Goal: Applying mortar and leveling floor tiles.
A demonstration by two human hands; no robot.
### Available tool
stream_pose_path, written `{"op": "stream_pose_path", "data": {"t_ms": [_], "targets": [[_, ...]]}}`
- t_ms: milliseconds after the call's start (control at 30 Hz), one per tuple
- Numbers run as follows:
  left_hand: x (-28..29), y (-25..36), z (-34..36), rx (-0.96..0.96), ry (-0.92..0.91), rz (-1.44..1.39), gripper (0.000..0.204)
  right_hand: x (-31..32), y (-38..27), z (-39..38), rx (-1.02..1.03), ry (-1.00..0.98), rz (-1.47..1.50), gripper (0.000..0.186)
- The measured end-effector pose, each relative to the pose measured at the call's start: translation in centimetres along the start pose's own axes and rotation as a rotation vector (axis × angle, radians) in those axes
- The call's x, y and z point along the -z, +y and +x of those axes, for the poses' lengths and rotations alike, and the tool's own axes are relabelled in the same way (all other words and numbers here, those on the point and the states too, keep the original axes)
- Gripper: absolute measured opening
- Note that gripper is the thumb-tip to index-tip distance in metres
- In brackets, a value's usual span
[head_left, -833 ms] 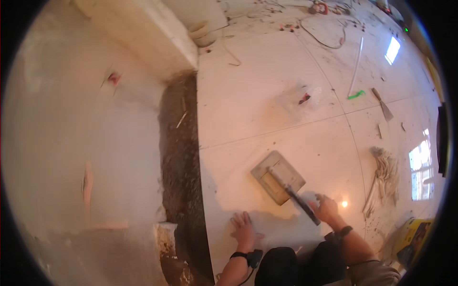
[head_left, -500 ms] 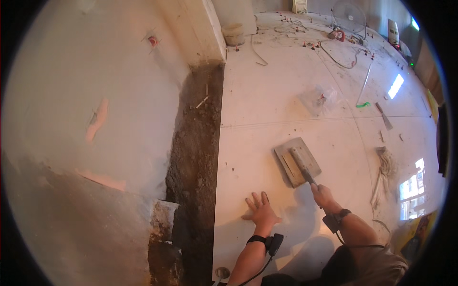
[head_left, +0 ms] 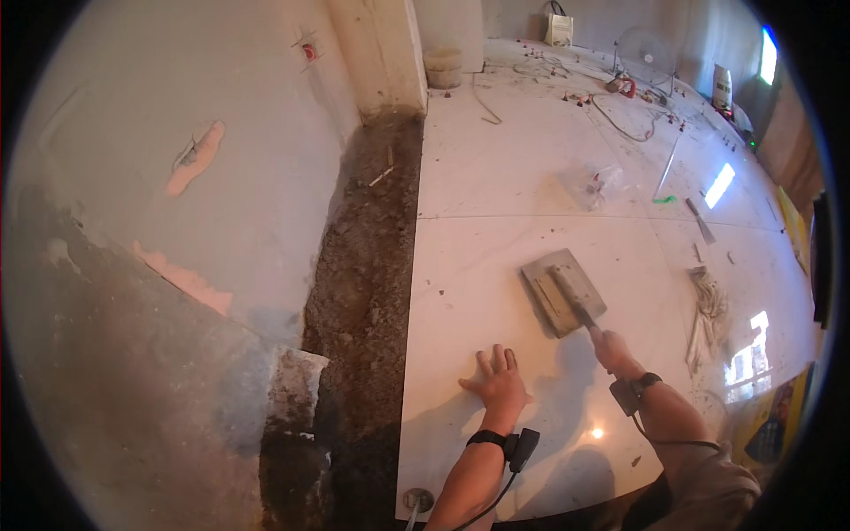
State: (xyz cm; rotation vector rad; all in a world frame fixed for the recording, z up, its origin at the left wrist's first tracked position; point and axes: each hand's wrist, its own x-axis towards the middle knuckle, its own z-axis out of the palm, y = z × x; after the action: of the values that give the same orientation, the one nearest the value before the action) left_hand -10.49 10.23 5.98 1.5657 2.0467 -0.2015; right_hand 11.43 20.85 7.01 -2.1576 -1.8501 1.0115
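Nearest, left hand [head_left: 502,388] was splayed palm-down at the white tiles [head_left: 478,305], right hand [head_left: 613,352] was apart, clamped on a handled rectangular float [head_left: 560,296], which was just beyond both (resting or lifted, could not tell), plastic bag [head_left: 598,186] lay farther, bucket [head_left: 443,68] beyond.

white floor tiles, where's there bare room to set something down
The tiles look mostly bare between the dirt strip and the flat rectangular tool, past the left hand; another patch lies between that tool and the crumpled bundle. It's crowded at the far end, around the fan and red item.
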Motion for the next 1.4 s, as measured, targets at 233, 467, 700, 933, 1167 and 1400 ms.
{"op": "stream_pose_path", "data": {"t_ms": [233,467,700,933,1167,1400], "targets": [[-0.6,0.0,0.1,-0.015,0.032,0.055,0.103,-1.5,-0.7,-1.1,0.493,0.11,0.013,0.048],[0.0,-0.1,-0.6,-0.036,0.034,-0.016,0.1,-1.4,5.3,1.2,0.036,0.015,-0.025,0.059],[-0.4,0.1,-0.3,-0.016,0.028,0.0,0.102,-0.2,5.2,-0.2,-0.015,-0.037,0.043,0.06],[-1.1,0.6,0.2,-0.014,0.042,0.018,0.106,1.5,8.4,-1.3,-0.053,-0.123,0.022,0.061],[-1.8,0.3,-3.3,-0.056,-0.007,0.115,0.111,1.0,12.2,-2.0,0.097,-0.014,-0.066,0.059],[-8.0,-0.6,-11.4,0.006,-0.118,0.132,0.115,2.0,8.7,-4.2,-0.013,-0.131,-0.024,0.06]]}}
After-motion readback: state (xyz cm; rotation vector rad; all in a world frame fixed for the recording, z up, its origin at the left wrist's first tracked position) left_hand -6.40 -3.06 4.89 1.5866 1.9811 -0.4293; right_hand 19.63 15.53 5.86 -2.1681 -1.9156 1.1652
